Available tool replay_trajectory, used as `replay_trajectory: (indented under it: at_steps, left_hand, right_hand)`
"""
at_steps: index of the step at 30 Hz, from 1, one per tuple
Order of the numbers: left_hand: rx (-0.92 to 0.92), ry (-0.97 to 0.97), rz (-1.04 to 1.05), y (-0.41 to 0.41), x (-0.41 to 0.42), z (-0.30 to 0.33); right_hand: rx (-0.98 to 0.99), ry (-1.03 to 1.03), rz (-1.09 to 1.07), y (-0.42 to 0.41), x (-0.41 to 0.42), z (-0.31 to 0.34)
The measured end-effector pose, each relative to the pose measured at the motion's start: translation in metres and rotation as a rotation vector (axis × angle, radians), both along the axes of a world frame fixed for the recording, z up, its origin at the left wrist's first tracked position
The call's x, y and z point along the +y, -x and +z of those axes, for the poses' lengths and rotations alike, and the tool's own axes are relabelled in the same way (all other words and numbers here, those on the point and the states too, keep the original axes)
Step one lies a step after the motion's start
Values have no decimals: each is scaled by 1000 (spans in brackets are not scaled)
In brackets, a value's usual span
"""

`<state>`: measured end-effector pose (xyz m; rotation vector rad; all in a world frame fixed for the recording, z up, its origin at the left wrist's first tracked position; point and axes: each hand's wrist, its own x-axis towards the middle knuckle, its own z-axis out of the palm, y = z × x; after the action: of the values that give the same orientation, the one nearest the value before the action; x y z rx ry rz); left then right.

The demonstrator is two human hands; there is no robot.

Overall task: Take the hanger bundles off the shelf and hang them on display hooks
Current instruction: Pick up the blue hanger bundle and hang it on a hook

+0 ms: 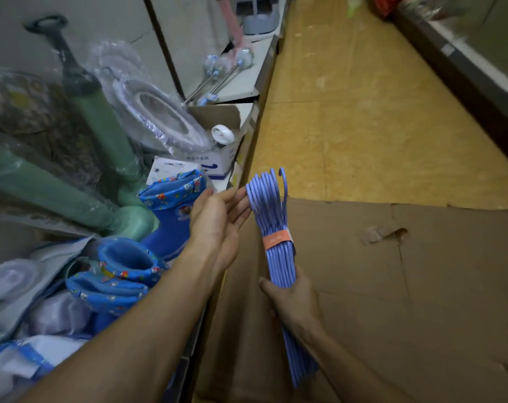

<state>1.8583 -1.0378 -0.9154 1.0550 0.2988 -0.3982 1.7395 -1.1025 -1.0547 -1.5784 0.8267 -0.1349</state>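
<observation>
- Our right hand [293,298] curls its fingers [266,286] round the middle of a bundle of lilac plastic hangers [273,225], holding it above flattened cardboard [392,280] on the yellow floor [363,112].
- An orange paper band [277,239] wraps the bundle just above our grip; the hooks point up and away.
- Our left hand [215,219] is loose, fingers straight and slightly spread, the tips touching the hooks.
- Beside it, on the shelf [248,158], stand blue printed children's rain boots [171,210] and green pumps [101,123].
</observation>
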Motion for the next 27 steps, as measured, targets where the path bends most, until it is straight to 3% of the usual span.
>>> replay_trajectory:
  at_steps: [6, 13, 17, 21, 24, 27]
  left_hand:
    - [-50, 3, -123, 36, -24, 119]
    - [-167, -55, -171, 75, -63, 313]
    - [-295, -202, -186, 93, -74, 426]
    - [-390, -418, -51, 94, -68, 525]
    - [-350, -571, -8, 100, -52, 588]
    - [-297, -527, -30, 115, -38, 644]
  right_hand:
    - [-14, 80, 16, 42, -35, 119]
    - [-150, 9, 77, 84, -69, 333]
    - [-225, -21, 156, 112, -89, 457]
    - [-276, -16, 206, 136, -107, 571]
    - [-316, -40, 265, 158, -111, 651]
    - [-356, -52, 338, 179, -114, 721]
